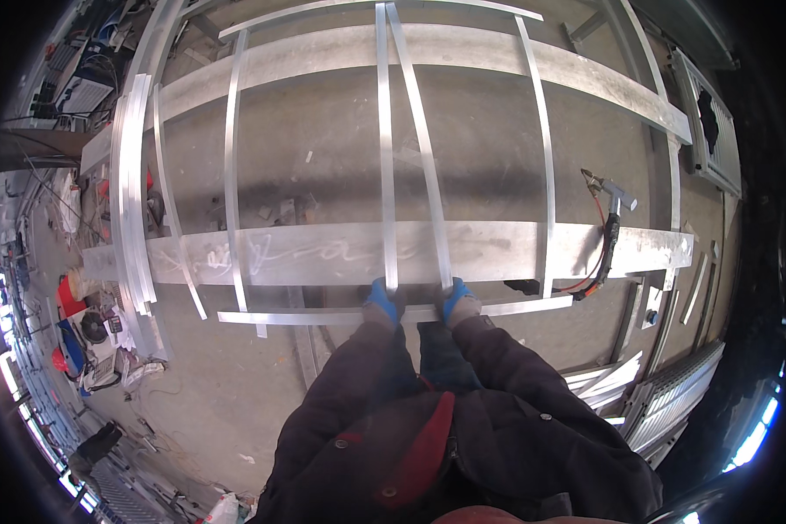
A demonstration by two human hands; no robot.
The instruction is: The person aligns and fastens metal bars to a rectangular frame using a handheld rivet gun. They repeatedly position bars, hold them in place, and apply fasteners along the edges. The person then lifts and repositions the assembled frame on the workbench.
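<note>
In a blue-and-grey glove, my left hand (pixel 382 301) is closed around the near end of a straight metal bar (pixel 386 166). My right hand (pixel 457 304), gloved alike, grips the near end of a slanting metal bar (pixel 421 148). The two bars nearly meet at their far ends, by the far rail (pixel 323 9), and spread apart toward me. A near rail (pixel 314 319) runs crosswise at my wrists. Between the rails lie other metal bars, one on the left (pixel 233 166) and one on the right (pixel 540 140). My fingers are partly hidden.
Two wide metal beams, far (pixel 314 57) and near (pixel 489 249), support the bars. A welding torch (pixel 616 196) with its cable rests on the near beam at right. Long metal strips (pixel 131 192) are stacked at left. Tools and a red helmet (pixel 70 297) lie on the left.
</note>
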